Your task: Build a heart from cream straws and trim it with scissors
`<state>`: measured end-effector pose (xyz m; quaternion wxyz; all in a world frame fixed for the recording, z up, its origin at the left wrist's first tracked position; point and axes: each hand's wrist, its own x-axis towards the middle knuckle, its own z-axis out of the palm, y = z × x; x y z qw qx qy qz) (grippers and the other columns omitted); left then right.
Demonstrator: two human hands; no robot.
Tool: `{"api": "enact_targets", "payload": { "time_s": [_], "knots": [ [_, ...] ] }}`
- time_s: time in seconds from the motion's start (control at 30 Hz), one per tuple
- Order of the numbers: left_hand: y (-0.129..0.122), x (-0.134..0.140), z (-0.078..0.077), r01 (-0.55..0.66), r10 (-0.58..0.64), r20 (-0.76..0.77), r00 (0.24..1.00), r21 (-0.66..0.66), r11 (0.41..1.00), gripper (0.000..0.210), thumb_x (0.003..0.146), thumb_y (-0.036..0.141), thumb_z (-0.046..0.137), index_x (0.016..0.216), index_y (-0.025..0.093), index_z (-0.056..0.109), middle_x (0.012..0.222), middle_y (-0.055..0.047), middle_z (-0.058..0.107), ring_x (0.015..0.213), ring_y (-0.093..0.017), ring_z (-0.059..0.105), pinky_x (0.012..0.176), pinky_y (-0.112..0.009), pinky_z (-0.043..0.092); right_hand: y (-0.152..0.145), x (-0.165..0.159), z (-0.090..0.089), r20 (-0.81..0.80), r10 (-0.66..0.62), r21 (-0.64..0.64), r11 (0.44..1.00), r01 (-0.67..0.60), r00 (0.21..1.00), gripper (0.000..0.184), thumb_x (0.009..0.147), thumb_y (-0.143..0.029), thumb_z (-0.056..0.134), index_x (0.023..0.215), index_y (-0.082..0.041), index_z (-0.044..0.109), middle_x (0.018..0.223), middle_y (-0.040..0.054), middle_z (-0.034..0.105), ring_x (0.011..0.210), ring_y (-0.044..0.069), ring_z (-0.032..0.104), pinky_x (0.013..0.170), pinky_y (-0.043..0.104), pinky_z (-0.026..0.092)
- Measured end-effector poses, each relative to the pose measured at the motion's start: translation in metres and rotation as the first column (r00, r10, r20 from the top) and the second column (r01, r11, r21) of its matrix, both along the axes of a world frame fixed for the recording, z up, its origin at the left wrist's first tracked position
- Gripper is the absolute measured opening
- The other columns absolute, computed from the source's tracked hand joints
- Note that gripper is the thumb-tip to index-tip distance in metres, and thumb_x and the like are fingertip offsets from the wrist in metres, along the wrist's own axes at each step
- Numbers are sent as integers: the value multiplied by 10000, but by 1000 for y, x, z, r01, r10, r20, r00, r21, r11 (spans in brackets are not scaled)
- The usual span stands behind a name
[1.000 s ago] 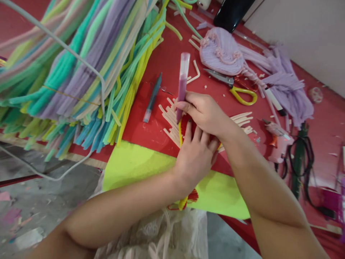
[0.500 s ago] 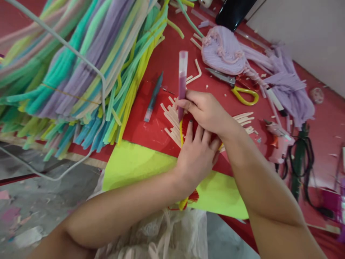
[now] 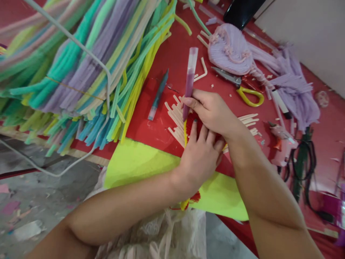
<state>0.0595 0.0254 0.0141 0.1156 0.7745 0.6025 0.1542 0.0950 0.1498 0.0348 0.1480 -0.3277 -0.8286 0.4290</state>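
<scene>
My right hand (image 3: 214,113) is closed around a purple marker pen (image 3: 190,73). The pen stands nearly upright, its lower end at the yellow edge of a red fuzzy piece (image 3: 198,120). Flat on that piece lies my left hand (image 3: 201,156), fingers apart, with the right wrist crossing just beyond it. Much of the red piece is hidden under both hands; a red and yellow end (image 3: 194,197) shows below the left wrist. Cream pipe cleaner pieces (image 3: 176,120) lie around the work, beside a lime-green sheet (image 3: 140,162).
Bundles of coloured pipe cleaners (image 3: 81,54) fill the left, crossed by a grey wire frame (image 3: 109,90). A blue marker pen (image 3: 158,95) lies nearby. Yellow-handled scissors (image 3: 250,96), a lilac fuzzy piece (image 3: 230,48) and a pink glue gun (image 3: 283,145) are at right.
The view has shifted slightly, so the table things appear further right. The purple marker pen leans a little more to the right. My left hand stays on the red piece.
</scene>
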Motion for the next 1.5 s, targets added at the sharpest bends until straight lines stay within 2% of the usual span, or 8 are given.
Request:
{"api": "enact_targets", "payload": {
  "time_s": [0.23,0.47,0.83,0.9,1.03,1.23,1.37,1.5],
  "knots": [
    [1,0,1,1,-1,8,1000,-13,1000,485,949,343,453,1405,176,471,1491,-153,427,1398,-341,352,1141,-553,269,7,2,-4,-73,-106,11,994,107,992,353,872,-520,595,716,-204,607,628,-39,589,638,123,574,624,262,463],
    [1,-1,4,13,-14,-33,999,-34,999,459,966,305,413,1399,173,486,1446,-138,488,1346,-321,422,1127,-537,305,-6,-1,9,21,57,-164,985,-53,998,307,841,-417,672,659,-180,601,566,-35,579,608,127,567,572,245,449],
    [1,-1,0,1,-1,14,1000,1,1000,440,961,323,426,1363,167,510,1500,-168,413,1405,-337,349,1138,-554,277,-1,6,-4,-172,-268,-4,962,272,948,264,840,-476,652,736,-233,648,636,-33,631,627,130,606,624,280,494],
    [2,-1,-1,-6,5,4,1000,22,1000,453,969,324,404,1379,152,490,1507,-185,395,1417,-341,326,1134,-557,282,-12,10,0,-267,-399,4,910,416,877,230,856,-455,635,778,-240,666,661,-25,646,616,121,609,617,276,496],
    [-2,-1,1,-19,19,9,1000,64,998,519,979,365,380,1445,137,397,1529,-213,343,1429,-344,301,1133,-555,280,-33,22,4,-500,-649,-122,709,695,574,165,856,-356,637,767,-220,666,612,-27,600,526,111,565,561,278,481],
    [1,-42,23,65,-75,80,994,123,990,410,961,232,432,1356,150,505,1499,-167,407,1410,-300,342,1134,-503,305,-48,46,16,-679,-710,-252,462,850,184,68,769,-241,637,713,-229,601,600,-52,491,440,87,423,459,259,373],
    [38,-93,45,105,-130,211,969,126,986,269,959,172,427,1088,150,661,1136,-95,663,1073,-192,603,963,-358,465,-61,55,23,-644,-744,-182,378,908,181,170,826,-341,629,708,-225,589,499,-68,440,433,102,413,497,270,414],
    [87,-114,56,391,-392,279,876,64,918,240,941,196,465,996,175,698,980,-39,698,949,-158,626,896,-307,458,-80,54,20,-598,-775,-125,341,932,204,193,839,-375,637,743,-220,574,528,-69,490,494,113,513,612,297,501]
  ]
}}
